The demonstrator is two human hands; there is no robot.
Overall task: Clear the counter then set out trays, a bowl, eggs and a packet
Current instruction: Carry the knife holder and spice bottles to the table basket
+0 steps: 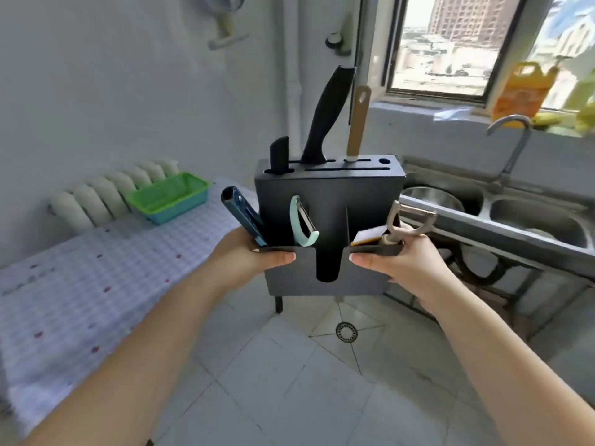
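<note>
We hold the dark grey knife block up in the air above the tiled floor, between the counter with its checked cloth and the steel sink. Our left hand grips its front pocket on one side, thumb laid along the rim, and our right hand grips the other side the same way. The block is a slotted box; black knife handles and a wooden handle stand in its top. The front pocket carries a mint peeler, a beige peeler, a blue tool and what may be a sponge. A green basket sits on the counter's far end.
</note>
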